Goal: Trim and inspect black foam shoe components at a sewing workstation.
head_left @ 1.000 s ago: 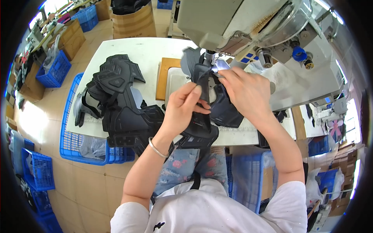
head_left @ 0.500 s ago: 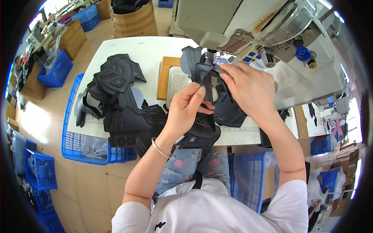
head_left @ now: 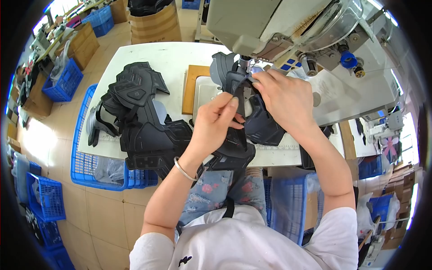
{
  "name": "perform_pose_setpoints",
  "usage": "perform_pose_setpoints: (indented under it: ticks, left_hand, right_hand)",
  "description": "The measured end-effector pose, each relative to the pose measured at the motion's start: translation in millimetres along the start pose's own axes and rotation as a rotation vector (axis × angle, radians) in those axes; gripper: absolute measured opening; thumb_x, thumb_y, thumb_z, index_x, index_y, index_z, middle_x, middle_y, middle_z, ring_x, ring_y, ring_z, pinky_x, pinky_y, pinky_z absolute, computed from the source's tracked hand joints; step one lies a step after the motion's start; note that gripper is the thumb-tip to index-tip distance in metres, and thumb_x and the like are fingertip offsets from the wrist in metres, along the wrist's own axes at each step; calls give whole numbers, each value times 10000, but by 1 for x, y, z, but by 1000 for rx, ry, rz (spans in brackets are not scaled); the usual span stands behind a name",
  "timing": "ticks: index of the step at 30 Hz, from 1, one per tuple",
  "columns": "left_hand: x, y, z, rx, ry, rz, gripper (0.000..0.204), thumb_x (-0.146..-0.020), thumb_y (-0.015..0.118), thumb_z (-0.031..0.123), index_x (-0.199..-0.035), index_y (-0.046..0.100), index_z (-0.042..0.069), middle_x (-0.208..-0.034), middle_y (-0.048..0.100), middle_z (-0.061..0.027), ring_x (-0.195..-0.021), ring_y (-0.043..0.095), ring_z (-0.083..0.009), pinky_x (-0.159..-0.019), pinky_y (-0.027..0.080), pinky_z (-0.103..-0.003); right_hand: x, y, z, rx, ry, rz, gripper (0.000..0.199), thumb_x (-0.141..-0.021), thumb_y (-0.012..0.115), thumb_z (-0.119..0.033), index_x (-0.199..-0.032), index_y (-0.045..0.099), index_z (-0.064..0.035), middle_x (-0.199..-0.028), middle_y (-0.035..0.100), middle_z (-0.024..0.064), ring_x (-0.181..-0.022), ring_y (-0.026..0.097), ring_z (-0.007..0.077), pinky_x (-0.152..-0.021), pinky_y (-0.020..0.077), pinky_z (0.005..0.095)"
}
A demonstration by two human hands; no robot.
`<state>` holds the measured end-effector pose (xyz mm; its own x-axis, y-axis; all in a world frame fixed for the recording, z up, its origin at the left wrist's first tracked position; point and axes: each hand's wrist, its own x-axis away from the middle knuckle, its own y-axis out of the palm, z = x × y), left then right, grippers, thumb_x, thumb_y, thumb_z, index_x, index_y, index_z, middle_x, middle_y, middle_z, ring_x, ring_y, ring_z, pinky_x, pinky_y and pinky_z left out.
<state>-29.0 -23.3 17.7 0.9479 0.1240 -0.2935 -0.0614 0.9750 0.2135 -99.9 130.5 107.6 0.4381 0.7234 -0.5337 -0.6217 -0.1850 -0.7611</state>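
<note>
A black molded pad with panels, like a piece of protective guard, lies under the needle of the sewing machine. My left hand pinches a black strap between thumb and fingers, just in front of the presser foot. Close to the right side of that foot, my right hand has its thumb and fingertips closed on the pad's edge; the fingers partly hide what they grip. More black pads lie heaped to the left, reaching the table's front edge.
An orange-brown frame borders the machine's plate on the white table. Below the table's left edge stands a blue crate with plastic bags. Another blue crate is beside my legs, and a cardboard drum stands beyond the table.
My right hand has shifted slightly left and down by the presser foot. The strap's lower end hangs straighter below my left hand, which stays almost in place.
</note>
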Motion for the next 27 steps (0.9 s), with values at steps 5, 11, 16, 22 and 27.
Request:
perform_pose_setpoints:
  ticks: [5, 11, 16, 22, 27]
  left_hand:
    - [2, -3, -7, 401, -94, 11, 259, -1040, 440, 181, -919, 560, -14, -856, 628, -95, -751, 665, -183, -651, 629, -360]
    - [3, -7, -6, 357, -126, -3, 244, -1032, 471, 180, -945, 574, -24, -870, 585, -60, -780, 660, -151, -684, 622, -329]
    - [2, 2, 1, 169, -69, 17, 217, -1023, 492, 155, -914, 563, -18, -809, 553, -28, -774, 658, -129, -673, 606, -290]
    - [2, 2, -2, -200, 53, 10, 209, -1020, 493, 146, -936, 569, -30, -868, 593, -50, -762, 662, -153, -654, 598, -286]
    - [4, -4, 10, 171, -77, 70, 183, -1006, 516, 130, -921, 572, -23, -819, 584, -52, -731, 636, -129, -663, 583, -277]
  right_hand:
    - [4, 0, 3, -105, 27, -2, 134, -871, 657, -250, -939, 670, -135, -770, 652, 6, -601, 653, 217, -503, 493, 353]
    - [4, -1, 3, -135, 75, -2, 169, -864, 669, -273, -965, 677, -138, -773, 656, 13, -611, 658, 236, -516, 503, 363]
    - [2, -1, 2, -125, 113, -65, 176, -876, 658, -281, -978, 689, -142, -775, 657, 24, -622, 656, 247, -528, 501, 364]
    - [-2, -1, -6, 29, 72, -96, 162, -860, 669, -267, -950, 682, -134, -756, 648, 33, -611, 655, 244, -515, 493, 360]
    - [-1, 5, 2, -129, 6, 60, 164, -830, 685, -250, -923, 665, -116, -738, 642, 47, -598, 664, 235, -495, 494, 350]
